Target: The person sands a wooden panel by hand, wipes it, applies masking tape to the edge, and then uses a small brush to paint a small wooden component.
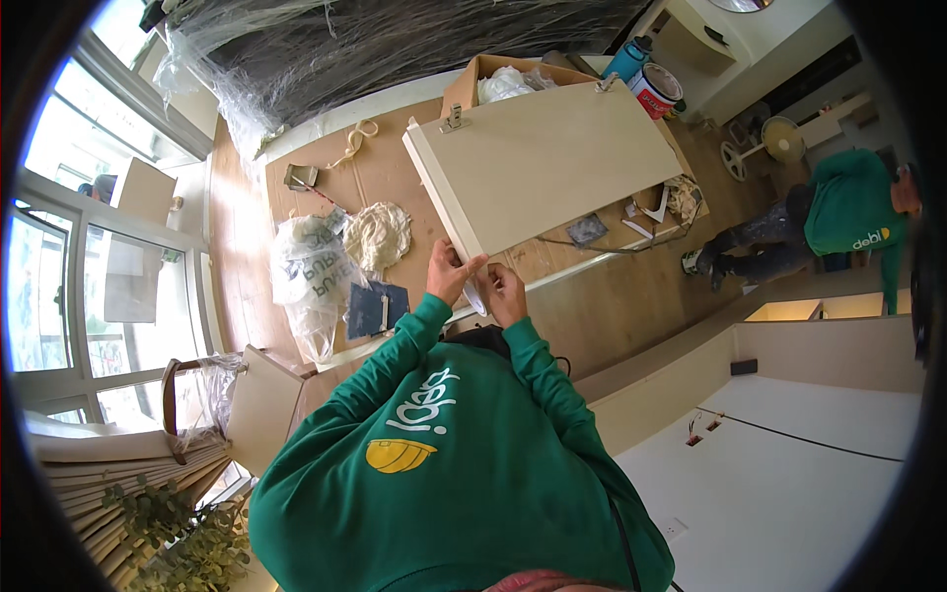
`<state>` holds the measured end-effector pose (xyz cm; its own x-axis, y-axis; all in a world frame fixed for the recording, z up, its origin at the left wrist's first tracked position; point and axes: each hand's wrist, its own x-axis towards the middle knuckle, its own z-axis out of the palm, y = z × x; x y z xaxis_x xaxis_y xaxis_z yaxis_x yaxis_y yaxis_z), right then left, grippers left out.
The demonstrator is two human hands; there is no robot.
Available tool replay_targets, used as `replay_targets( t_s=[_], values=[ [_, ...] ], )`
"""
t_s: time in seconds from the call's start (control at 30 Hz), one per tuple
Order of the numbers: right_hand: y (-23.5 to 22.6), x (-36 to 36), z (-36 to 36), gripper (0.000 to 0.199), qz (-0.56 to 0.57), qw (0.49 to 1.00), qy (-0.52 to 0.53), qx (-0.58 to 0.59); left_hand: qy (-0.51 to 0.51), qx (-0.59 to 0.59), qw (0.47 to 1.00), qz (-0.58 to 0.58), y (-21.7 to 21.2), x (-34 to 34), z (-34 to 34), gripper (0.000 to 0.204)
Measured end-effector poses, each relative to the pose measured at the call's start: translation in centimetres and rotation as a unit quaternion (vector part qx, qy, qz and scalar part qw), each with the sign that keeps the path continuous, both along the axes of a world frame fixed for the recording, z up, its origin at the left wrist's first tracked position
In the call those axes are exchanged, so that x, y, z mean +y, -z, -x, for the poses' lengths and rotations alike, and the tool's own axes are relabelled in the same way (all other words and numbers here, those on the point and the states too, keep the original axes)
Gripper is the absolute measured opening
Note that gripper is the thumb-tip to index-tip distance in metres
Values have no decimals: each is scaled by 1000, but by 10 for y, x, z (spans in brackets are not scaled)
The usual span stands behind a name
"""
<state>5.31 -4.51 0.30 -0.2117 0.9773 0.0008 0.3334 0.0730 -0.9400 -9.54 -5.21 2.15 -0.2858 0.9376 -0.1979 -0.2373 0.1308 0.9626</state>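
Both hands, left (451, 273) and right (504, 292), pinch the stiff, probably heavy cabinet door (548, 163) at its 6 o'clock corner; edges suit gripping.

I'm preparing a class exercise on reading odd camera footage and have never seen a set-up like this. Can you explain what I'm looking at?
There is no machine: a person in a green sweatshirt wears a wide fisheye camera on the head, looking down, so straight edges bend. The left hand and right hand both grip the near end of a cream cabinet door with metal hinges on its edge. Below lies brown floor covering with a plastic bag, a crumpled cloth, a cardboard box and a paint can. Another person crouches far right.
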Motion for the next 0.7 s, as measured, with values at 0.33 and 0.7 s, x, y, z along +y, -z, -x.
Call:
replay_targets(
  t_s=[0.33, 0.7],
  values=[
    [-22, 4, 7, 26, 35, 999, -13, 10, 15, -52, 999, -8, 17, -2, 5, 51],
    [-24, 5, 14, 19, -165, 983, 14, -84, -21, 14, 999, -24, 4, -1, -1, 48]
  ],
)
